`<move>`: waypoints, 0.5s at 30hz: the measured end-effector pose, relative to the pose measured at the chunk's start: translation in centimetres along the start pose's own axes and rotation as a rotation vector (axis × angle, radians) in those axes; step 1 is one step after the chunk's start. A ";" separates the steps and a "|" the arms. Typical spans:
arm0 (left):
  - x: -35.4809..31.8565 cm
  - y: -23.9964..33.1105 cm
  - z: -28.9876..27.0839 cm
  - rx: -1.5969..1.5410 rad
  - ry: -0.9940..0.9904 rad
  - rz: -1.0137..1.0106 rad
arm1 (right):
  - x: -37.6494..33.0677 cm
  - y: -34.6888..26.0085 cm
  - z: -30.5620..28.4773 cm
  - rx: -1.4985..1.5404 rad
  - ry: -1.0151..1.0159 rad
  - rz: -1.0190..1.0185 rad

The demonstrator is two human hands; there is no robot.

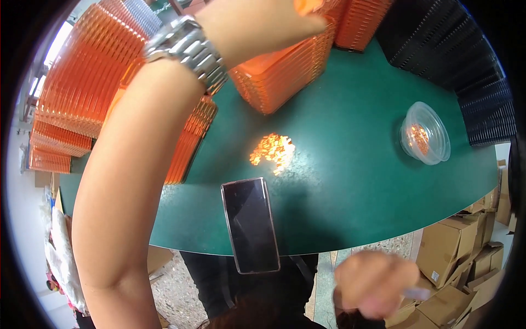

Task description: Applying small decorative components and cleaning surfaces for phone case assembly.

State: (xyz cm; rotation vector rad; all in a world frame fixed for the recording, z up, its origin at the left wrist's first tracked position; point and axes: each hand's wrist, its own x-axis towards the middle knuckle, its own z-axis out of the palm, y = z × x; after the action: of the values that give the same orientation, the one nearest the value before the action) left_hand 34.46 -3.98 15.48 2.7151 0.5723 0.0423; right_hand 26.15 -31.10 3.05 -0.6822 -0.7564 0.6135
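Note:
My left hand [274,28], a metal-link watch on its wrist, stretches far forward over a stack of orange trays [279,82]. Its thumb lies near an orange edge, and the other fingers run out past the upper rim, so their grip is hidden. Low on the right, off the table's front edge, my right hand [375,282] is blurred and curled up. A short pale stick-like piece [416,294] pokes out of it, too smeared to name. Between the hands a pile of small shiny copper-coloured pieces [274,151] is spread on the green table [350,142].
A dark-screened phone [252,225] overhangs the table's front edge. At the right stands a clear plastic bowl [433,137] with more copper-coloured pieces. Tall orange tray stacks [82,82] rise at the left, black tray stacks [433,44] at the back right. Cardboard boxes [446,247] lie beyond the table's right side.

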 end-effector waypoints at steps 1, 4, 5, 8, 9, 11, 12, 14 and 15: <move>-1.8 0.1 -1.2 -0.030 0.135 0.018 | 0.4 -0.7 0.7 -0.356 0.038 0.089; -13.3 -10.1 -4.3 -0.193 0.135 -0.031 | 3.0 0.2 0.5 -1.139 -0.045 0.226; -15.0 -11.0 -3.7 -0.294 0.126 -0.031 | 3.4 1.2 -0.2 -1.221 -0.107 0.202; -16.3 -7.6 0.8 -0.597 0.094 -0.029 | 4.9 4.5 -2.0 -1.430 -0.258 0.165; -18.8 -8.7 0.4 -0.687 0.101 -0.035 | 5.7 5.2 -1.6 -1.534 -0.362 0.120; -21.4 -13.5 4.4 -0.833 0.022 0.007 | 4.7 5.8 -4.0 -1.661 -0.347 0.171; -23.8 -14.9 4.6 -0.791 0.032 -0.016 | 5.4 6.5 -3.3 -1.682 -0.387 0.123; -27.0 -16.3 7.1 -0.964 0.200 -0.271 | 5.8 7.4 -2.8 -1.722 -0.422 0.088; -28.4 -17.3 8.1 -0.986 0.199 -0.279 | 6.0 7.8 -2.6 -1.760 -0.422 0.092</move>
State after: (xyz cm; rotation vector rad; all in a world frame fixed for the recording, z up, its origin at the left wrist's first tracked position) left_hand 2.58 -3.26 3.02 1.6728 0.7300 0.4081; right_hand 29.71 -22.83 -1.65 -2.2295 -1.6302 -0.0063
